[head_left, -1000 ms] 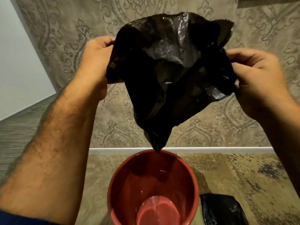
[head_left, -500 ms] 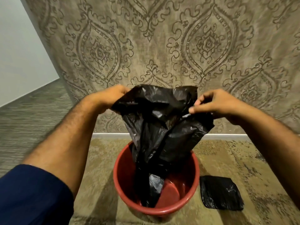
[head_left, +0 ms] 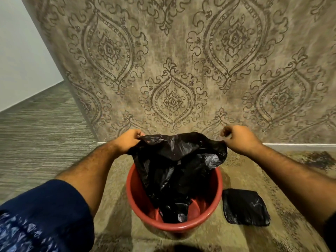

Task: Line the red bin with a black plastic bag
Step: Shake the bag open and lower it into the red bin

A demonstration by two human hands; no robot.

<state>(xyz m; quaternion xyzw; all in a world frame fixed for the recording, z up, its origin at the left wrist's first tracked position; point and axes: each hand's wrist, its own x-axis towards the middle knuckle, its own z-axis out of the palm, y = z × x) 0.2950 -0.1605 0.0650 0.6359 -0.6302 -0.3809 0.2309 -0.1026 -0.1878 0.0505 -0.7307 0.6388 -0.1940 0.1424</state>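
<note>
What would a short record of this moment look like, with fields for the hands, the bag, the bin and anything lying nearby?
left hand: pinching the bag's top edge on its left side
right hand: pinching the top edge on its right side
black plastic bag: stretched between both hands, lower part hanging inside the bin
red bin: upright on the carpet, rim uncovered, bag not yet folded over it
folded black bag: flat on the carpet to the right of the bin

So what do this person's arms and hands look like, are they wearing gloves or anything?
No gloves: the left hand and the right hand are bare, with no rings, watch or bracelet visible. The forearms are bare and hairy. The left arm has a dark navy sleeve pushed up near the elbow, with a pale blue printed pattern lower down. On the right arm only a dark scrap of fabric shows at the frame's edge.
</note>
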